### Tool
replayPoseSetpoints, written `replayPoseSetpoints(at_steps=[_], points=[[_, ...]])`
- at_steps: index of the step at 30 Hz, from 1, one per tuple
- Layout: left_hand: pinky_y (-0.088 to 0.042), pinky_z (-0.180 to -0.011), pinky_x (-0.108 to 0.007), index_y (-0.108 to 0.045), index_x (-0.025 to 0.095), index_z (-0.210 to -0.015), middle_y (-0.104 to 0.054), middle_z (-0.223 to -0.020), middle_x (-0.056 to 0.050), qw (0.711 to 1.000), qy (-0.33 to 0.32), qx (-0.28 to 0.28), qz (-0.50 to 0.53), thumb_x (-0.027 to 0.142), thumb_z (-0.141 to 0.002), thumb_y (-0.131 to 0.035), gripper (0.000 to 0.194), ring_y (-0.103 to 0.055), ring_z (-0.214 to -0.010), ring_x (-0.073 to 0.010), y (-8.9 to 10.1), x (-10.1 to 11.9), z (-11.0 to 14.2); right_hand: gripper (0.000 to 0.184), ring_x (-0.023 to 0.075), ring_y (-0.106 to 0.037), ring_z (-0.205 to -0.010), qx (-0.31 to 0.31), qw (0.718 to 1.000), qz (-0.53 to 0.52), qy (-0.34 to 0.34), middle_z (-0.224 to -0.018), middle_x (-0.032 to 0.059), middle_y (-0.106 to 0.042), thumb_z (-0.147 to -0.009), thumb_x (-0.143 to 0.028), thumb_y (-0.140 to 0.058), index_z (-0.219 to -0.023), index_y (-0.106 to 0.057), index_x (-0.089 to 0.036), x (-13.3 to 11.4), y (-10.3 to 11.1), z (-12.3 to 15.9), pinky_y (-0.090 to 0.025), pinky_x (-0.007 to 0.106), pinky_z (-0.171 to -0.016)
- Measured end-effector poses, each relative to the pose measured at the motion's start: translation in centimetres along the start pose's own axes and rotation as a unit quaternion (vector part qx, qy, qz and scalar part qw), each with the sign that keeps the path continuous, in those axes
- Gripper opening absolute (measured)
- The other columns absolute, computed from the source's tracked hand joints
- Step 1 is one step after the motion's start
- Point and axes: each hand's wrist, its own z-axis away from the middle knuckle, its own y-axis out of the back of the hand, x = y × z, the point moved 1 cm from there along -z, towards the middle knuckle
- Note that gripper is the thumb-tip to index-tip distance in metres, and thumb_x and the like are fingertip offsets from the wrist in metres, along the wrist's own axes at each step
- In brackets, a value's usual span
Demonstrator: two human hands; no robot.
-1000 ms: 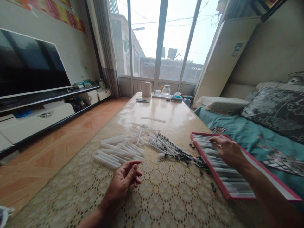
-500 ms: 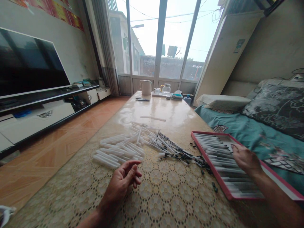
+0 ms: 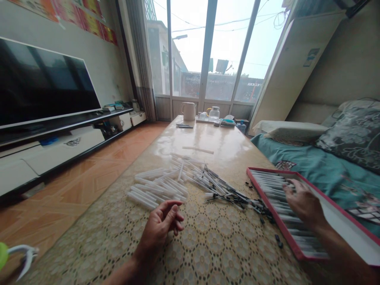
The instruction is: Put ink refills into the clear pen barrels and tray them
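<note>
My left hand [image 3: 158, 229] hangs above the lace table cover with curled fingers and nothing in it, just below a loose pile of white plastic tubes [image 3: 157, 185]. Beside that pile lies a tangled bunch of thin rods with black tips [image 3: 222, 188]. Small black pieces [image 3: 278, 240] are scattered near a red-rimmed tray [image 3: 267, 170]. The tray holds rows of white tubes with dark ends [image 3: 271, 184]. My right hand [image 3: 303, 204] is over those rows, its fingertips at the tubes and spread apart.
The lace-covered table [image 3: 213, 253] continues into a glossy tabletop bearing a white jug [image 3: 189, 111] and a glass pitcher [image 3: 214, 114]. A teal-sheeted bed [image 3: 335, 182] lies to the right, under the tray's side. A tiled floor [image 3: 89, 186] and TV cabinet lie left.
The whole view has shifted as my head turned left. My right hand has moved back slightly across the tray after going right. My left hand has hardly moved. A green-tipped object has appeared at lower left.
</note>
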Motion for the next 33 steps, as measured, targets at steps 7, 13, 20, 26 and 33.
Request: replayPoseSetpoints(at_steps=[7, 13, 20, 26, 33], points=[[-0.039, -0.04, -0.018, -0.059, 0.015, -0.09, -0.061, -0.058, 0.003, 0.996, -0.032, 0.083, 0.025, 0.039, -0.074, -0.066, 0.03, -0.053, -0.044, -0.0083, 0.4, 0.6, 0.2, 0.016, 0.0141, -0.062, -0.07, -0.196, 0.956, -0.16, 0.146, -0.08, 0.0027, -0.065, -0.084, -0.025, -0.048, -0.084, -0.064, -0.02, -12.8, -1.8, 2.9, -0.045, 0.021, -0.067], [-0.037, -0.04, -0.016, -0.059, 0.014, -0.09, -0.061, -0.058, 0.002, 0.994, -0.016, 0.096, 0.044, 0.036, -0.076, -0.064, 0.027, -0.051, -0.044, -0.0073, 1.0, 0.3, -0.4, 0.009, 0.0219, -0.06, -0.078, -0.2, 0.963, -0.122, 0.134, -0.077, 0.0063, -0.063, -0.077, -0.026, -0.057, -0.076, -0.062, -0.019, -16.7, -4.2, 3.9, -0.041, 0.029, -0.068], [-0.042, -0.043, -0.018, -0.063, 0.013, -0.084, -0.062, -0.06, 0.001, 0.998, -0.023, 0.052, 0.024, 0.033, -0.075, -0.067, 0.022, -0.056, -0.047, -0.0091, 0.6, 0.3, -0.1, 0.009, 0.0215, -0.058, -0.079, -0.187, 0.966, -0.123, 0.132, -0.08, 0.0075, -0.061, -0.081, -0.02, -0.052, -0.077, -0.059, -0.017, -16.5, -3.2, 3.8, -0.04, 0.03, -0.07], [-0.052, -0.059, -0.023, -0.064, 0.012, -0.103, -0.07, -0.082, -0.008, 0.988, 0.068, -0.073, 0.115, 0.025, -0.071, -0.074, 0.036, -0.066, -0.064, -0.0147, -0.7, 0.3, 0.7, 0.01, 0.0161, -0.056, -0.077, -0.224, 0.906, -0.296, 0.205, -0.081, 0.0023, -0.06, -0.089, -0.02, -0.046, -0.085, -0.056, -0.02, -19.4, 0.9, 6.6, -0.041, 0.026, -0.07], [-0.054, -0.063, -0.021, -0.067, 0.011, -0.095, -0.072, -0.079, -0.008, 0.975, 0.111, -0.049, 0.187, 0.019, -0.076, -0.069, 0.02, -0.067, -0.066, -0.0125, 0.0, 0.0, 0.2, 0.009, 0.0167, -0.054, -0.079, -0.248, 0.868, -0.353, 0.246, -0.082, 0.0018, -0.06, -0.089, -0.021, -0.05, -0.085, -0.058, -0.021, -22.3, 2.9, 9.1, -0.041, 0.028, -0.073]])
